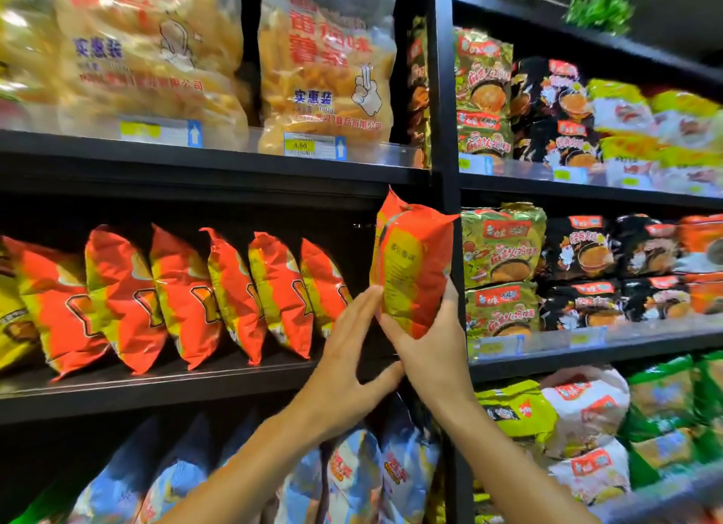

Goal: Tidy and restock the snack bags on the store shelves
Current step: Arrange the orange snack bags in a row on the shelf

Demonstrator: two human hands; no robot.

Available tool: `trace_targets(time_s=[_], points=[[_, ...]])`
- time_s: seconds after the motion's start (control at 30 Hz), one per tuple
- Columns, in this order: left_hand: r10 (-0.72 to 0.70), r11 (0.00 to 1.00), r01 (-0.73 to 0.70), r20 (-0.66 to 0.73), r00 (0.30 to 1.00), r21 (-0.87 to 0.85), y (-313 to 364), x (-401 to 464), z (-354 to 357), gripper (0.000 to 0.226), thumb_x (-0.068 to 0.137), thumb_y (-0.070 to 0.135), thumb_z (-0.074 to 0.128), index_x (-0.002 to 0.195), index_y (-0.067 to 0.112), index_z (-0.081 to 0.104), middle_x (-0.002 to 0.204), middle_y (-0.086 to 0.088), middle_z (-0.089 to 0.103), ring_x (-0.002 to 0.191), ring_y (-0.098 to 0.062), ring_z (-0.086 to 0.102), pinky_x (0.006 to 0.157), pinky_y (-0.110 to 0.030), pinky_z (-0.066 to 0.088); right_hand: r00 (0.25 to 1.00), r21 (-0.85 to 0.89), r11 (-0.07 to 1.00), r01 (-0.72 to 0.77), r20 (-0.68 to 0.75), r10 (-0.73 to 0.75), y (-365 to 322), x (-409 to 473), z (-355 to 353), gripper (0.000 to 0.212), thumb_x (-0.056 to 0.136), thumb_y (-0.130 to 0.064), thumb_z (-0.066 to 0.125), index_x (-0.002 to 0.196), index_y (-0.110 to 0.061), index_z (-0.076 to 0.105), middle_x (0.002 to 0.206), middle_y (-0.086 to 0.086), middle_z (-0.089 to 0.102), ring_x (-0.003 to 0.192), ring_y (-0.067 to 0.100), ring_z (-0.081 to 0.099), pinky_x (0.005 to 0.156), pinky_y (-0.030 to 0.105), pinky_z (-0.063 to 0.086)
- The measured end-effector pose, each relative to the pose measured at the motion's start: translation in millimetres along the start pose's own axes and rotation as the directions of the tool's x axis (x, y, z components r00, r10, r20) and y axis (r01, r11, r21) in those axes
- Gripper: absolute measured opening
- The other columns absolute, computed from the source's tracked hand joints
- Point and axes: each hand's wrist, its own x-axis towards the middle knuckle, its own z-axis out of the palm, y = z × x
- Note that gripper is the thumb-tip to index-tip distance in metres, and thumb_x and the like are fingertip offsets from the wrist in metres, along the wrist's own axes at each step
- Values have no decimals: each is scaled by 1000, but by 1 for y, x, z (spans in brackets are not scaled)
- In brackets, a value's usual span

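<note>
An orange and yellow snack bag stands upright at the right end of the middle shelf, its back side facing me. My right hand grips its lower end from below, thumb on the left and fingers round the right edge. My left hand is beside it with straight fingers, the fingertips touching the bag's lower left edge. A row of several matching orange bags leans along the same shelf to the left.
Large clear bags of yellow sticks fill the shelf above. Blue and white bags sit on the shelf below. A black upright post separates this bay from the right bay, which holds green, black and orange noodle packs.
</note>
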Motion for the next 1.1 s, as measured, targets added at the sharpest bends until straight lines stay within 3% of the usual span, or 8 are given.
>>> trace_targets(time_s=[0.1,0.3,0.43,0.57,0.73,0.93,1.03,1.1], points=[[115,951,-137,94,989,276,-26,10,-17,74,96,40,63,161,27,29,169,16,19,158,-8,5,128,-42,17,996,-38,998,-58,-74,55,16,12,9,83,85,-15,84,152,-27,36,113,-26,61,95,-26,57,77,-1,44],[205,603,-340,272,940,722,-87,17,-50,54,100,52,44,139,19,63,157,-1,48,157,-22,21,124,-42,15,982,-165,973,-162,-127,142,38,30,34,67,90,-17,79,147,-23,43,114,-13,63,93,-10,61,79,9,46],[179,542,-388,349,920,746,-102,11,-51,56,103,57,39,135,21,68,159,-2,45,155,-22,26,122,-44,17,959,-221,936,-274,-142,247,52,51,56,51,95,-23,73,138,-12,47,119,-1,63,118,22,63,89,25,43],[189,516,-397,351,917,759,-100,7,-51,58,103,58,38,133,20,69,160,-5,44,154,-25,28,119,-45,19,920,-296,872,-389,-91,380,72,65,65,82,96,-42,68,157,-8,27,145,13,57,135,31,54,110,44,45],[227,494,-403,334,915,771,-102,6,-49,58,100,58,40,129,17,71,157,-8,47,152,-28,33,118,-46,22,897,-390,817,-424,-61,437,90,76,57,84,91,-62,60,148,-4,43,137,13,63,125,30,60,102,42,50],[232,483,-413,342,911,772,-102,4,-49,61,100,58,40,130,14,71,156,-10,49,151,-29,35,117,-46,22,887,-395,799,-453,-107,450,96,81,60,62,99,-49,62,136,-2,50,122,9,67,105,22,62,80,31,46],[245,468,-412,333,911,782,-102,3,-49,61,100,58,40,128,14,72,155,-10,50,150,-29,37,117,-46,22,886,-409,797,-445,-73,458,88,76,52,76,95,-59,59,145,-3,47,121,7,68,106,22,66,91,38,54],[246,466,-412,333,910,783,-101,4,-49,61,100,58,40,129,14,71,155,-11,50,150,-29,37,118,-47,21,881,-361,814,-455,-50,471,76,68,46,93,93,-63,61,157,-3,30,143,12,60,127,28,60,105,40,49]])
